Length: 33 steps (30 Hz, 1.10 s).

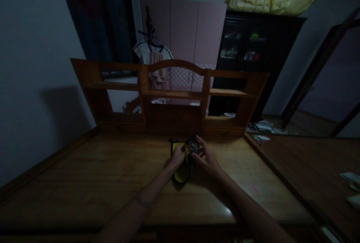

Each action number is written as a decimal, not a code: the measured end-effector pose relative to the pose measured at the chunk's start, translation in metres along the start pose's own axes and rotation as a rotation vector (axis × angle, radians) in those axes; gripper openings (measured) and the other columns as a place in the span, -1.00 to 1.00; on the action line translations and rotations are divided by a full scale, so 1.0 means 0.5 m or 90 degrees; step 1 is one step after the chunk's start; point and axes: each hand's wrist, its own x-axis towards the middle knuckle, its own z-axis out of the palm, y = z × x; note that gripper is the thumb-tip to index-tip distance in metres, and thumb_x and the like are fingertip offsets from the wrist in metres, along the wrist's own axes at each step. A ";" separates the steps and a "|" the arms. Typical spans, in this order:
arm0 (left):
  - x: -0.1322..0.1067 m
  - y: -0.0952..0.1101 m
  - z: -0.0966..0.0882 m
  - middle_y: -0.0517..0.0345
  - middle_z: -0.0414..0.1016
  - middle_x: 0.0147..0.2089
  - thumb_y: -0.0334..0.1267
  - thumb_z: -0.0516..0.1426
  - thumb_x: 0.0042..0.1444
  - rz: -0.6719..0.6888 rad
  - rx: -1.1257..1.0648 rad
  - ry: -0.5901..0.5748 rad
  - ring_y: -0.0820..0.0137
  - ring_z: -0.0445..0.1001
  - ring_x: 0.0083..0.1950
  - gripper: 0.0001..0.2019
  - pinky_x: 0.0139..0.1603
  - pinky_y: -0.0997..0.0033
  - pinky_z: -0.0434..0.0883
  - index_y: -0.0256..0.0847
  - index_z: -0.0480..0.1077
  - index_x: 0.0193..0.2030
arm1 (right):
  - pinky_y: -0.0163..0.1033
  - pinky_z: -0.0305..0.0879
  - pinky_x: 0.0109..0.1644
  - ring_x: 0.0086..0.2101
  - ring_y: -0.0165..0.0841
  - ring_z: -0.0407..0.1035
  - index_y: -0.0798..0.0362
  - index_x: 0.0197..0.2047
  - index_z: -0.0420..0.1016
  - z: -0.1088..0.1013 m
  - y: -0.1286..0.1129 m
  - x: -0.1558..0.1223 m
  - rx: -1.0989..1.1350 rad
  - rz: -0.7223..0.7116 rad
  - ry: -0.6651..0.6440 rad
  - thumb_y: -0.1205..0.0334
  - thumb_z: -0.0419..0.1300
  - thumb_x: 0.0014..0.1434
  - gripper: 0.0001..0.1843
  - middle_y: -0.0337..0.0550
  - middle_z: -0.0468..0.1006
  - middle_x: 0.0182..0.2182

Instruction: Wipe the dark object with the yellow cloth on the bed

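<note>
Pouch [182, 175], yellow and black, lies on the bench [126, 175] beneath the left hand [178, 156], whose fingers pinch its edge. Between the hands sits a dark round object [194, 146], held by the partly curled right hand's [207, 159] thumb and fingers.

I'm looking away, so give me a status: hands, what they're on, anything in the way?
Left hand holding yellow-and-black item. Right hand curled around round glassy piece, too dim to identify. Wooden shelf unit stands beyond both hands.
</note>
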 end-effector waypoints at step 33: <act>-0.018 0.025 0.003 0.10 0.57 -0.36 -0.15 0.19 -0.10 -0.007 -0.033 -0.085 0.28 0.49 -0.32 -0.70 -0.32 0.42 0.39 -0.35 0.49 -0.27 | -0.25 0.29 -0.35 -0.43 -0.30 0.39 -0.01 0.23 0.15 -0.029 -0.006 -0.003 -0.214 -0.024 -0.014 -0.02 0.24 0.09 -0.30 -0.11 0.52 -0.31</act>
